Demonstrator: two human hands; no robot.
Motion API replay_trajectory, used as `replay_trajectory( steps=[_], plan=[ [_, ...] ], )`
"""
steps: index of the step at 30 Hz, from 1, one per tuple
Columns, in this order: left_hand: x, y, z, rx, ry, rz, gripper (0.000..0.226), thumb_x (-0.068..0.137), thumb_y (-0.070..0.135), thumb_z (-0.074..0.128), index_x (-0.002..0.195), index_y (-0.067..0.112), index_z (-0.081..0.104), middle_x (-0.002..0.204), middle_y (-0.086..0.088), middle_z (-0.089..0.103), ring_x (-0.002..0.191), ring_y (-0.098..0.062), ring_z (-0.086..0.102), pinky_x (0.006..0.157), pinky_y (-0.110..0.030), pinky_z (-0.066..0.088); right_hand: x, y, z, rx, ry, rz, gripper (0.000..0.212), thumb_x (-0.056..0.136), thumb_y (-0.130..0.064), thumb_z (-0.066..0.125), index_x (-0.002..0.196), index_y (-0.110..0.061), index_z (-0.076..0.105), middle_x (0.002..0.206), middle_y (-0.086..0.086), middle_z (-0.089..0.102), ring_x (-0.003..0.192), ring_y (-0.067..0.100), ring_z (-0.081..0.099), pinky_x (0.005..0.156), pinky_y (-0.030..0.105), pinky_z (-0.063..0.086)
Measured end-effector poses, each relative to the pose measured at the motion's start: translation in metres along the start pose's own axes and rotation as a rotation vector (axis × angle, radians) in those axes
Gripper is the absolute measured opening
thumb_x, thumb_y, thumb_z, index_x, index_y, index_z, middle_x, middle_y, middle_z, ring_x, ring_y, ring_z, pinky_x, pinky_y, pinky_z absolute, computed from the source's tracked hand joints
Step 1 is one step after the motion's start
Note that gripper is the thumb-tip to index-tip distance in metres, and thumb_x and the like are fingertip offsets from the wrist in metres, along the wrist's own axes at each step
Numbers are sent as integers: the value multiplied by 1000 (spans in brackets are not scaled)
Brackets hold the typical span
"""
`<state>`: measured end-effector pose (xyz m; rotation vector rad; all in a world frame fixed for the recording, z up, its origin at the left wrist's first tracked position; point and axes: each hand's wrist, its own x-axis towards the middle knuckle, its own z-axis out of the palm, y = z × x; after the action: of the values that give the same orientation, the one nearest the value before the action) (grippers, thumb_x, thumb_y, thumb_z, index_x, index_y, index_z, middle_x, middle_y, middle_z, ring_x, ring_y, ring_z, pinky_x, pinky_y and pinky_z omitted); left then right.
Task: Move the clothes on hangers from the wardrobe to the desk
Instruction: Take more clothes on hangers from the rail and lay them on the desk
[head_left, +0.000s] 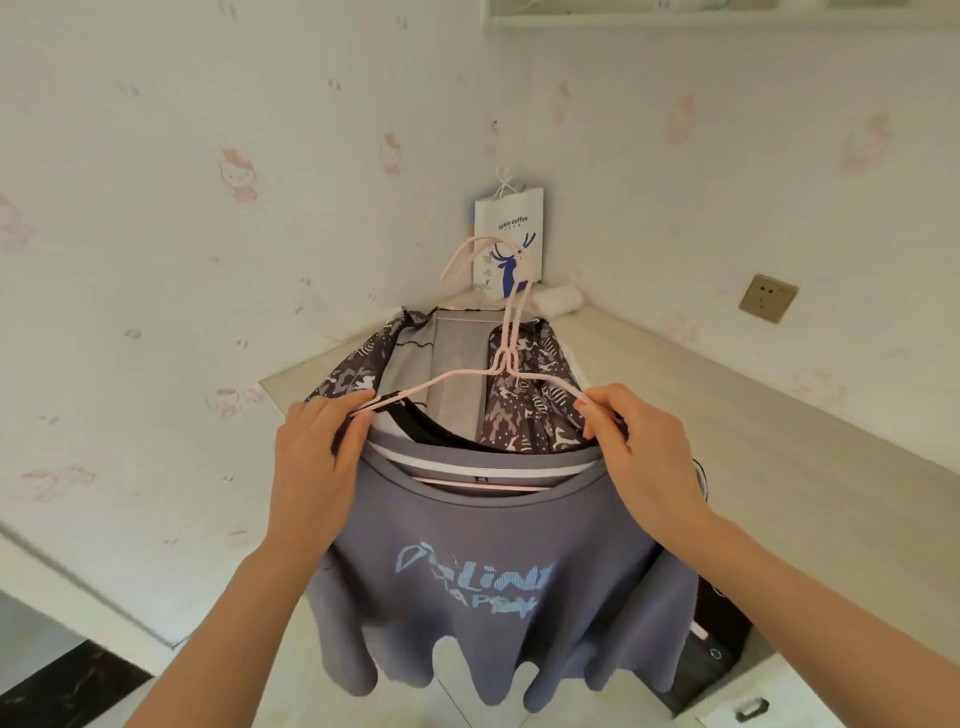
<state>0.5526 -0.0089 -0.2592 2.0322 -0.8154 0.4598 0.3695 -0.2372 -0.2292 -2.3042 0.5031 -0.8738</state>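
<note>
- T-shirt (488, 561), grey-blue with pale blue lettering on the chest, hangs on a pink hanger (441, 385) over the corner of the desk (727, 415). It is in front of a dark patterned garment (519, 410) that lies on the desk top.
- A white paper bag (511, 223) printed with a blue deer hangs by its string handles in the wall corner, just behind the hanger hooks. From here I cannot see what is inside it.
- The left hand (317, 457) pinches the hanger's left shoulder between thumb and fingers, with the T-shirt's collar just beside it.
- The right hand (639, 452) pinches the right shoulder of the hanger the same way, fingers curled round the wire.
- The T-shirt hangs between and below the two hands. Its hem falls in loose folds towards the near edge of the desk. Whether the cloth rests on the desk I cannot tell.
- More than one pink hook rises together above the collar, so more than one hanger is there.
- A small white roll (561, 301) lies on the desk in the far corner, near the bag.
- A black object (722, 639) sits to the right of the T-shirt, partly hidden by it.
- The desk is pale and runs along both walls. A drawer handle (750, 707) shows at the lower right.
- The wallpaper (208, 208) is pale with faded pink cartoon figures, and a wall socket (768, 298) sits above the desk on the right.
</note>
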Motion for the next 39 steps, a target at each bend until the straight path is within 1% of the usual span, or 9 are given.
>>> replay_trajectory(
  steps=[4,7,10,16,18,23,28,34,39],
  plan=[
    [57,-17,17,-27,21,22,29,96,30,45,114,20,66,88,7,59,87,-14,44,81,-35,39,58,5,18,-3,38,21,12,96,-31,54,89,-30,64,70,-10,65,68,10,59,64,40,49],
    [97,-34,30,-36,21,45,32,95,34,42,112,22,66,85,10,56,84,-12,42,78,-34,37,99,8,36,-6,42,26,13,95,-29,54,89,-29,66,71,-11,66,68,7,58,62,33,47],
    [133,-52,42,-64,11,29,24,96,30,46,111,27,65,89,8,61,87,-15,45,80,-32,35,133,11,55,15,52,45,14,95,-30,55,87,-31,66,71,-13,65,68,4,57,62,27,44],
    [183,-80,70,-95,-3,-29,21,97,25,51,110,28,67,89,11,62,90,-11,43,85,-33,33,182,27,88,37,58,98,16,95,-30,55,82,-35,64,71,-14,65,74,5,59,71,30,46],
    [200,-87,78,-98,-9,-25,21,97,26,51,110,28,67,88,12,61,89,-10,42,85,-36,36,200,32,93,40,56,112,16,95,-31,54,83,-35,65,71,-13,66,72,6,58,68,31,45],
    [244,-103,109,-92,0,-25,20,97,25,52,108,27,69,87,10,62,88,-11,44,85,-42,40,251,51,106,-3,51,124,19,96,-33,54,82,-30,67,70,-14,66,60,2,51,57,25,38],
    [286,-126,156,-78,-27,-58,19,97,24,53,107,28,69,88,9,64,88,-13,46,85,-43,40,307,91,128,3,11,150,18,96,-33,53,90,-29,70,73,-13,67,58,3,51,56,24,36],
    [337,-167,234,-24,-119,-139,19,96,24,52,108,26,68,95,9,66,90,-14,47,85,-47,43,376,163,170,-20,-85,212,13,97,-29,50,102,-32,62,72,-13,68,66,4,58,60,27,44],
    [362,-201,296,13,-218,-235,18,95,24,56,106,22,70,81,20,53,89,-17,48,82,-39,41,417,229,212,-59,-193,305,13,97,-28,51,92,-30,64,74,-14,68,71,6,62,67,32,52]
  ],
)
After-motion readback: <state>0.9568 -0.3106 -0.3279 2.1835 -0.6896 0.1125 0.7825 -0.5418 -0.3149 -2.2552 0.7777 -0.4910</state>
